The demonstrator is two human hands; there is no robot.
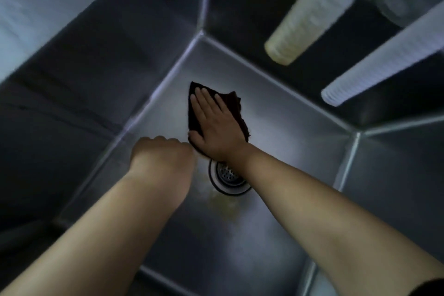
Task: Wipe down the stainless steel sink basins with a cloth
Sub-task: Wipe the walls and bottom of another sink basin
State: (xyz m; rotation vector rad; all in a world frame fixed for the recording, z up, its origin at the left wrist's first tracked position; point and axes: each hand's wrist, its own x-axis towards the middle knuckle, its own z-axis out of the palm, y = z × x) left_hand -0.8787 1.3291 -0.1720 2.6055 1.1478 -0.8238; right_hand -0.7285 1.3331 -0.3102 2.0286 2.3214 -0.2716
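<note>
I look down into a deep stainless steel sink basin (pixel 283 113). A dark cloth (pixel 236 106) lies flat on its floor, just beyond the round drain strainer (pixel 227 175). My right hand (pixel 213 122) presses on the cloth with straight, spread fingers. My left hand (pixel 161 151) hovers beside it to the left, its fingers curled under and out of sight; nothing shows in it. A yellowish stain (pixel 225 206) marks the floor on the near side of the drain.
Two pale ribbed tubes hang into view at the upper right, a cream one (pixel 310 12) and a white one (pixel 384 60). The basin's steel walls rise on all sides, with a corner seam (pixel 204 2) at the far end.
</note>
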